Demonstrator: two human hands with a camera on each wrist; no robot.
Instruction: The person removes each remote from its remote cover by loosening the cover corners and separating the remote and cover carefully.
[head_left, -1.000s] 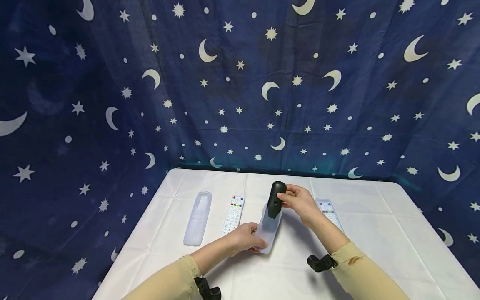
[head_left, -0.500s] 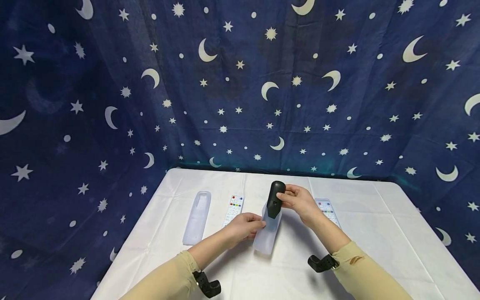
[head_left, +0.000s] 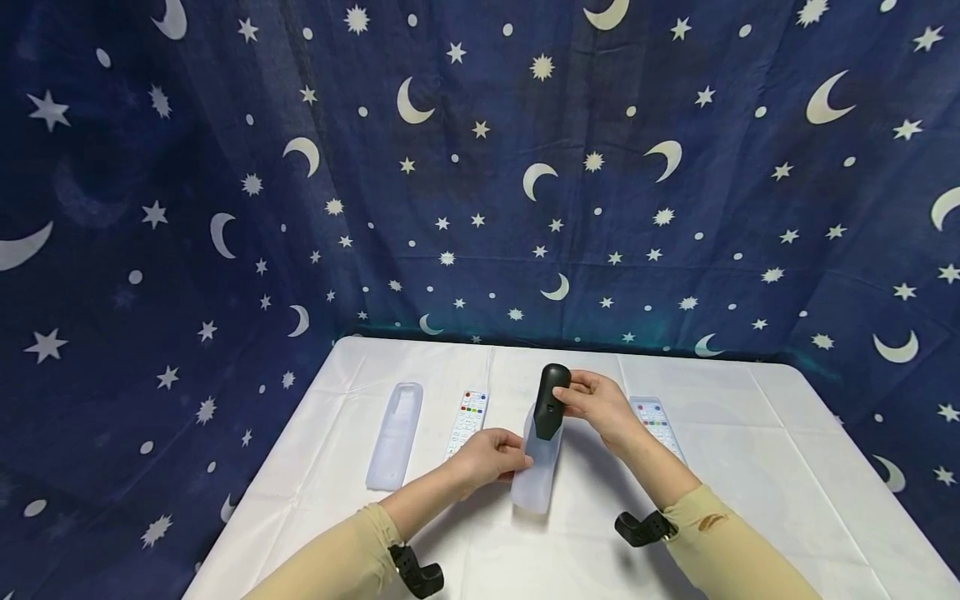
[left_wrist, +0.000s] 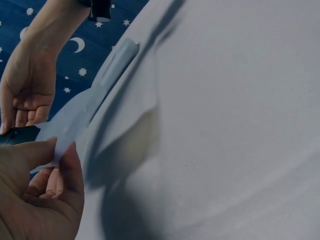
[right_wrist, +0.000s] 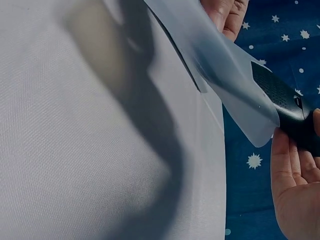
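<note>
A black remote control (head_left: 552, 390), its back facing up, is partly inside a translucent silicone cover (head_left: 536, 485) over the middle of the table. My right hand (head_left: 602, 410) grips the remote by its bare upper end, thumb across its back. On the cover's left edge, my left hand (head_left: 489, 457) pinches the soft material between thumb and fingers. The left wrist view shows this pinch on the cover (left_wrist: 67, 117) close up. In the right wrist view the remote (right_wrist: 280, 95) reaches into the cover's mouth, and the cover's wall (right_wrist: 215, 60) spreads loosely around it.
A second translucent cover (head_left: 395, 437) lies at the left of the white table (head_left: 300, 500). Beside it, a white remote control (head_left: 468, 421) is partly behind my left hand. Another white remote (head_left: 657, 425), apparently in a cover, lies to the right behind my right forearm. A starry blue curtain (head_left: 480, 167) hangs behind.
My left hand has moved from the cover's lower end up to its left edge. The cover's lower end has swung slightly; my right hand stays nearly still on the remote.
</note>
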